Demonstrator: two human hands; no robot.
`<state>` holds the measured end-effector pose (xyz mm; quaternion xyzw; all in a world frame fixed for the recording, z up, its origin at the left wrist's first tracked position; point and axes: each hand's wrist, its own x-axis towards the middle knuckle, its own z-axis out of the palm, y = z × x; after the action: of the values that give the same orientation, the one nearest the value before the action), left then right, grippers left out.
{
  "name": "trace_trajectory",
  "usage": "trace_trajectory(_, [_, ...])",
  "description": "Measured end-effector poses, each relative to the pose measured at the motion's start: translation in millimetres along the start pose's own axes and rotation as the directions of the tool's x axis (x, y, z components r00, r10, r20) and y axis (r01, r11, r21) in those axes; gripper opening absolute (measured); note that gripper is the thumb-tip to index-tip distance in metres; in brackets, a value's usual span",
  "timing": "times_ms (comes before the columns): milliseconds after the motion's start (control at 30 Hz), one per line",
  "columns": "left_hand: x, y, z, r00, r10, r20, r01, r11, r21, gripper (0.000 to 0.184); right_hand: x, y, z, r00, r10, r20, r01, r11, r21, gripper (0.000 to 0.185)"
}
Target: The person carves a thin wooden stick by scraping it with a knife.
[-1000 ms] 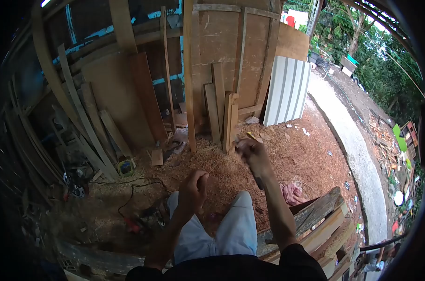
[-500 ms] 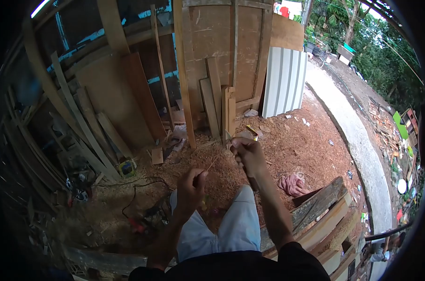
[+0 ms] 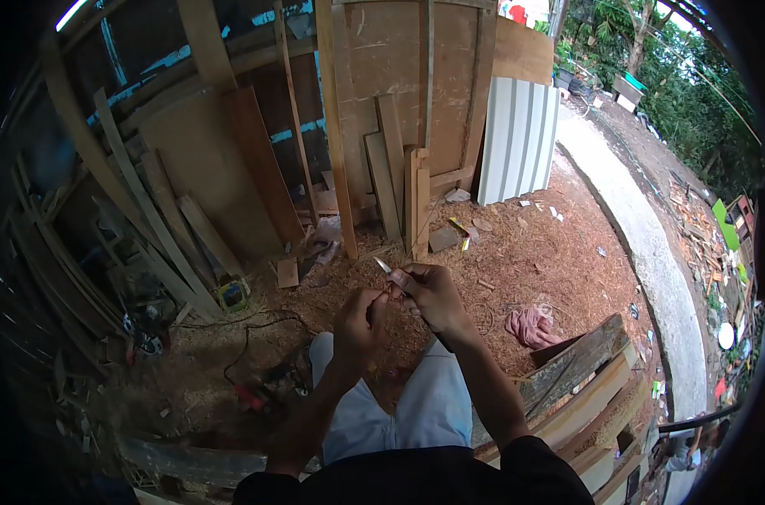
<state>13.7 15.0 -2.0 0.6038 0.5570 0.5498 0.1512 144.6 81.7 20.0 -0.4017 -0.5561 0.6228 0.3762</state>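
Note:
My right hand (image 3: 434,299) is closed around a small knife (image 3: 383,265). Its short, pale blade points up and to the left, and the handle is hidden in the fingers. Right beside it, my left hand (image 3: 359,324) is closed in a pinch, its fingertips almost touching the right hand's fingers. A thin, light sliver (image 3: 391,291), seemingly of wood, shows between the two hands, mostly covered by fingers. Both hands are held above my knees, over the ground strewn with shavings.
Boards (image 3: 422,202) lean against the plywood wall ahead. A corrugated metal sheet (image 3: 519,143) stands to their right. A pink cloth (image 3: 531,326) lies near stacked timber (image 3: 576,370). At left are a cable (image 3: 264,321) and a red tool (image 3: 249,397). A concrete strip (image 3: 652,252) runs along the right.
My hands have come together; they were apart before. The left hand rose and moved right with its sliver, while the right hand lowered slightly. The knife blade now shows more clearly.

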Motion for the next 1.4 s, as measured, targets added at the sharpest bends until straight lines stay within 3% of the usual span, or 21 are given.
trace_trajectory(100, [0.1, -3.1, 0.9, 1.0, 0.008, -0.004, -0.008, 1.0, -0.009, 0.011, -0.3, 3.5, 1.9, 1.0, 0.027, 0.002, -0.027, 0.998, 0.058, 0.026])
trace_trajectory(167, [-1.5, -1.0, -1.4, 0.996, -0.083, 0.02, 0.084, 0.996, -0.029, 0.011, -1.7, 16.0, 6.6, 0.988, -0.141, 0.068, 0.149, 0.981, -0.123, 0.02])
trace_trajectory(267, [-5.1, -7.3, -2.5, 0.998, -0.062, 0.033, 0.063, 0.998, -0.007, 0.013, -3.3, 6.3, -0.3, 0.997, -0.065, 0.03, 0.069, 0.99, -0.126, 0.019])
trace_trajectory(400, [2.8, 1.0, -2.3, 0.997, -0.059, 0.04, 0.06, 0.998, -0.016, 0.013, -0.7, 4.9, 1.9, 0.996, -0.088, 0.01, 0.089, 0.993, -0.081, 0.02])
trace_trajectory(500, [1.8, -0.5, -5.5, 0.996, -0.062, 0.068, 0.065, 0.997, -0.038, 0.013, 3.0, 5.2, -8.1, 0.998, -0.011, 0.057, 0.016, 0.996, -0.082, 0.021])
trace_trajectory(567, [3.2, -1.5, -1.6, 0.994, -0.089, 0.069, 0.091, 0.995, -0.034, 0.012, 2.3, 6.4, 0.2, 0.998, -0.058, -0.002, 0.058, 0.996, -0.066, 0.022])
trace_trajectory(633, [2.7, -4.4, -2.1, 0.994, -0.085, 0.064, 0.087, 0.996, -0.031, 0.012, -2.5, 9.1, 5.7, 0.987, -0.126, 0.098, 0.14, 0.977, -0.158, 0.022])
trace_trajectory(667, [0.8, -6.0, -3.7, 0.994, -0.088, 0.065, 0.09, 0.996, -0.022, 0.012, -3.9, 5.6, 4.5, 0.995, -0.098, -0.022, 0.094, 0.988, -0.124, 0.021])
trace_trajectory(800, [1.1, -4.9, -2.4, 0.997, -0.056, 0.052, 0.057, 0.998, -0.019, 0.012, 3.1, 11.8, -2.1, 0.998, -0.054, -0.017, 0.053, 0.997, -0.061, 0.021])
trace_trajectory(867, [0.0, -5.5, -5.6, 0.992, -0.1, 0.072, 0.101, 0.995, -0.01, 0.012, -1.4, 12.1, 2.4, 0.986, -0.164, 0.029, 0.166, 0.965, -0.203, 0.024])
trace_trajectory(900, [-1.1, -6.3, -6.4, 0.992, -0.101, 0.076, 0.101, 0.995, -0.007, 0.012, 1.5, 14.7, 1.6, 0.986, -0.162, 0.027, 0.164, 0.966, -0.2, 0.024])
trace_trajectory(967, [-2.5, -7.0, -3.5, 0.995, -0.083, 0.063, 0.082, 0.997, 0.012, 0.012, 12.7, 22.2, -8.6, 0.967, -0.184, -0.175, 0.162, 0.978, -0.131, 0.026])
trace_trajectory(1133, [-9.2, -12.8, -5.8, 0.993, -0.097, 0.062, 0.098, 0.995, -0.013, 0.011, 8.3, 17.6, -13.3, 0.988, -0.12, -0.1, 0.111, 0.989, -0.093, 0.024])
trace_trajectory(1200, [-6.3, -9.8, -3.5, 0.995, -0.088, 0.055, 0.089, 0.996, -0.024, 0.011, 2.3, 17.9, -5.2, 0.988, -0.147, 0.052, 0.152, 0.983, -0.108, 0.023])
trace_trajectory(1233, [-6.5, -6.5, -3.8, 0.996, -0.074, 0.056, 0.074, 0.997, -0.009, 0.011, -0.8, 12.6, -5.9, 0.988, -0.144, 0.05, 0.149, 0.983, -0.109, 0.023])
trace_trajectory(1300, [-4.1, -3.2, -3.4, 0.997, -0.057, 0.056, 0.056, 0.998, 0.013, 0.01, -4.1, -3.0, -6.2, 0.999, 0.035, -0.003, -0.035, 0.995, 0.092, 0.022])
trace_trajectory(1400, [-4.0, 1.4, -1.4, 0.999, 0.047, -0.016, -0.047, 0.998, 0.034, 0.011, 3.4, 1.3, -12.4, 0.996, 0.066, -0.067, -0.057, 0.989, 0.135, 0.021])
